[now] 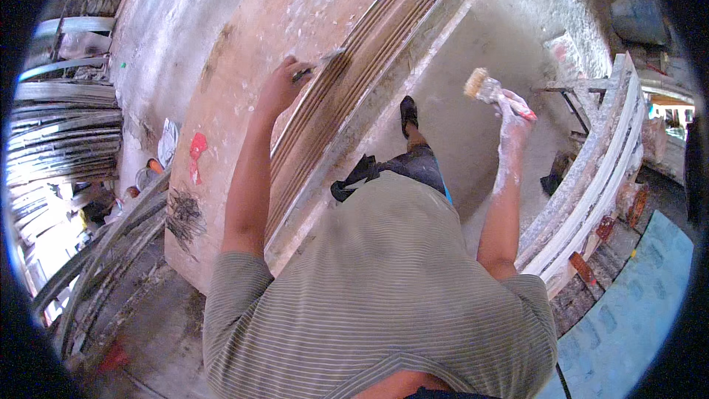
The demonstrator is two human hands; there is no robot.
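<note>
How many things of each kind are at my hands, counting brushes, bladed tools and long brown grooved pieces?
Brush, in the right hand: 1
Bladed tool, in the left hand: 1
Long brown grooved piece, beside the left hand: 1
Total: 3

1. The shirt [384, 273] is a muted olive-brown knit with thin, pale stripes running across it.
2. Its short sleeves [235, 288] carry the same striping, and a band edges the neckline [402, 362].
3. The shorts [413, 170] are dark, with a bright blue strip [446, 186] down one side.
4. Black cloth [358, 177] bunches at the front (whether it belongs to the shorts, I cannot tell).
5. The visible shoe [408, 109] is dark.
6. Both forearms are bare; chalky residue coats the right hand [515, 116] and right forearm [508, 174].
</note>
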